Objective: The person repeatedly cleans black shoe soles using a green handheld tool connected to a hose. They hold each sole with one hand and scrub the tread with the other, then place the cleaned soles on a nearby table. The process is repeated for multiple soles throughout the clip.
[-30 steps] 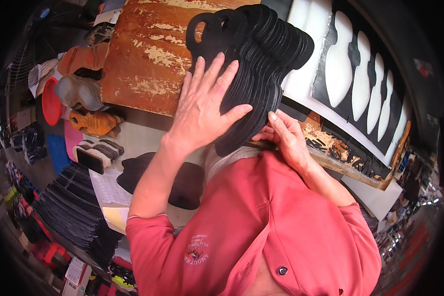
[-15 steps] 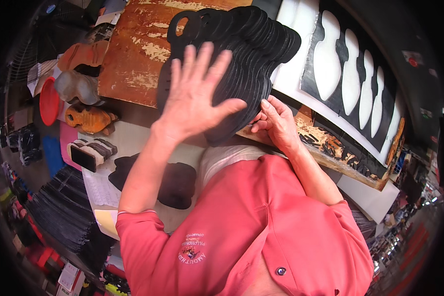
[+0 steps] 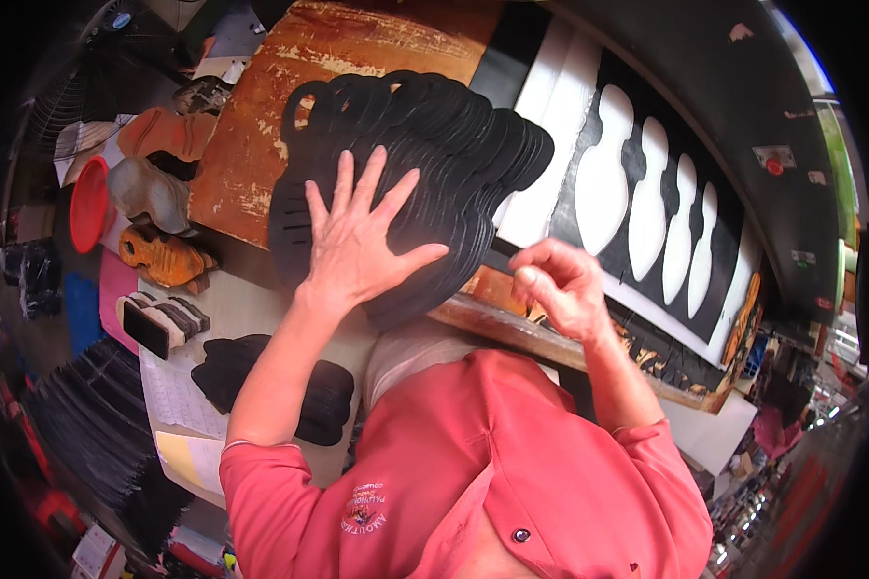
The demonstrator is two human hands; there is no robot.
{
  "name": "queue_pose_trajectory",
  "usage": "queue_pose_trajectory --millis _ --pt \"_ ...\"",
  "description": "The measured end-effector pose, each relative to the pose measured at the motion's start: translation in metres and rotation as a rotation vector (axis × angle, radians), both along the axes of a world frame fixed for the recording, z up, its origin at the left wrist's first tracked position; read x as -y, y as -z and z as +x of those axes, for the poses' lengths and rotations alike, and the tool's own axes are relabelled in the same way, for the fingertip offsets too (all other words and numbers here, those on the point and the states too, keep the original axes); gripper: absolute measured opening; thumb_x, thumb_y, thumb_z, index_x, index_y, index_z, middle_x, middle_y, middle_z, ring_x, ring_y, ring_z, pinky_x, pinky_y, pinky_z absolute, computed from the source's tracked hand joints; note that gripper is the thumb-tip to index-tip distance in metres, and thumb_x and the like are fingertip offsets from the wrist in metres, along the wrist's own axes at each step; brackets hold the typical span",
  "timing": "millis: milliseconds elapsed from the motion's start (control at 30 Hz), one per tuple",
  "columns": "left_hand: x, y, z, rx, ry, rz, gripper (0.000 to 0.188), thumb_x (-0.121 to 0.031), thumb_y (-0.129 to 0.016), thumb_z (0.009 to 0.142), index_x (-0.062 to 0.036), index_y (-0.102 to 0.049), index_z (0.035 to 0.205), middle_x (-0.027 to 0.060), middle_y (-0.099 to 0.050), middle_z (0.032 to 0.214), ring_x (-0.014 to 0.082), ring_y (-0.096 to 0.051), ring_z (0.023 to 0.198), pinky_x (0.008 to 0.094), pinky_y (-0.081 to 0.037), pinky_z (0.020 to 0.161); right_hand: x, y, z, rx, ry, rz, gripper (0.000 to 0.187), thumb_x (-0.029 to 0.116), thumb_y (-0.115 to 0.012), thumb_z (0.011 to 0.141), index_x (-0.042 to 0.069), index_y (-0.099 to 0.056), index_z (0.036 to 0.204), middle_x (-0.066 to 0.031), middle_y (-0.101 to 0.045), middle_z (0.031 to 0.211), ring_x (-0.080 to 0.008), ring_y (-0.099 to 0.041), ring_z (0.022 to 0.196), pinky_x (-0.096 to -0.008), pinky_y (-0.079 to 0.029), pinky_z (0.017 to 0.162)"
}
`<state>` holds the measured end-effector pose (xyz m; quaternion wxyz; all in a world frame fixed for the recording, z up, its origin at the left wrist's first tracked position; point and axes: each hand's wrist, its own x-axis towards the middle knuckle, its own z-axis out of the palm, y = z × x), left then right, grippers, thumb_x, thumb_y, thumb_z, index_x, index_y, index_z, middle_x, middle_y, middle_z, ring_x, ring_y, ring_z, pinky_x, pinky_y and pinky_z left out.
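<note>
A thick fanned stack of flat black cut-out pieces (image 3: 444, 130), with rounded lobes and holes at the far end, lies partly over a worn wooden board. My left hand (image 3: 357, 246) rests palm down on the top piece, fingers spread wide. To the right of the stack, apart from its edge, is my right hand (image 3: 565, 285). Its fingers are curled, with thumb and forefinger drawn together; whether anything small sits between them cannot be made out.
Orange-brown, scraped paint covers the wooden board (image 3: 237, 188). At right lies a black sheet (image 3: 620, 265) with white sole-shaped openings. Other dark pieces (image 3: 323, 400) lie by my left forearm, near a phone (image 3: 146, 331). A red round object (image 3: 90, 205) and a fan (image 3: 87, 92) are at far left.
My left hand has come down flat onto the stack. My right hand has left the stack's right edge and curled. The whole view has shifted slightly.
</note>
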<state>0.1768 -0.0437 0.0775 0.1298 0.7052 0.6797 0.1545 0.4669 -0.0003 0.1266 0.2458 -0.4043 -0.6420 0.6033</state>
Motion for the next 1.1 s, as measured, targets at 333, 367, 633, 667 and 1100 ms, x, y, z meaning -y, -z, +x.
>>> queue_pose_trajectory --millis 333,367,633,667,1100 --pt "-0.010 0.009 0.001 -0.073 -0.096 0.003 0.098 -0.073 -0.079 0.078 -0.0284 -0.053 0.161 0.0147 -0.024 0.178 0.0482 -0.015 0.163 0.0796 -0.009 0.123 -0.277 -0.029 -0.115 0.551 -0.060 1.552 0.037 0.024 -0.076 0.092 -0.006 -0.067 0.112 -0.0223 -0.070 0.109 -0.0383 -0.070 0.098 -0.0503 -0.058 0.091" --pt "-0.010 0.009 0.001 -0.074 -0.100 0.008 0.098 -0.070 -0.081 0.078 -0.0291 -0.051 0.161 0.0142 -0.024 0.178 0.0474 -0.014 0.164 0.0780 -0.010 0.124 -0.293 -0.021 -0.121 0.693 -0.060 1.513 0.035 0.025 -0.075 0.091 -0.004 -0.068 0.109 -0.0226 -0.069 0.106 -0.0393 -0.070 0.097 -0.0503 -0.057 0.090" --pt "-0.014 0.014 -0.004 -0.111 -0.122 0.026 0.096 -0.069 -0.083 0.077 -0.0306 -0.053 0.160 0.0137 -0.027 0.177 0.0468 -0.016 0.164 0.0750 -0.011 0.126 -0.347 0.000 -0.143 0.638 -0.207 1.696 0.026 0.029 -0.071 0.092 0.003 -0.069 0.092 -0.0174 -0.068 0.077 -0.0361 -0.072 0.074 -0.0487 -0.060 0.069" --pt "-0.015 0.015 -0.006 -0.117 -0.122 0.057 0.095 -0.069 -0.082 0.078 -0.0307 -0.053 0.160 0.0137 -0.027 0.177 0.0467 -0.016 0.164 0.0748 -0.011 0.126 -0.338 -0.005 -0.147 0.767 -0.211 1.521 0.024 0.028 -0.071 0.092 0.004 -0.069 0.090 -0.0172 -0.069 0.075 -0.0357 -0.073 0.075 -0.0485 -0.060 0.068" --pt "-0.029 -0.035 0.026 1.719 -0.318 0.248 0.109 -0.078 -0.055 0.098 0.0037 -0.028 0.165 0.0272 -0.050 0.158 0.0396 -0.050 0.148 0.0559 -0.038 0.125 -0.061 -0.094 0.026 0.758 -0.086 1.417 0.016 0.021 -0.081 0.095 0.011 -0.074 0.106 -0.0043 -0.064 0.076 -0.0200 -0.061 0.058 -0.0355 -0.046 0.054"
